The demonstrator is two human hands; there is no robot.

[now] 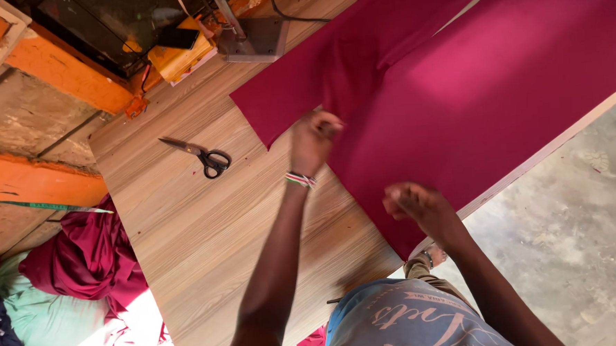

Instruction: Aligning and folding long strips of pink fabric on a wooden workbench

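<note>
A large piece of dark pink cloth (457, 90) lies spread over a wooden table (206, 226). My left hand (313, 139) pinches the cloth along its left edge, fingers closed on a fold. My right hand (417, 206) grips the cloth's near edge close to the table's front edge. Black-handled scissors (207, 156) rest on the bare wood to the left of my left hand, apart from it.
A metal stand base (254, 38) and a yellow box (182, 57) sit at the table's far end. A pile of dark pink and pale green fabric (70, 280) lies on the floor at left. Concrete floor (573, 230) is at right.
</note>
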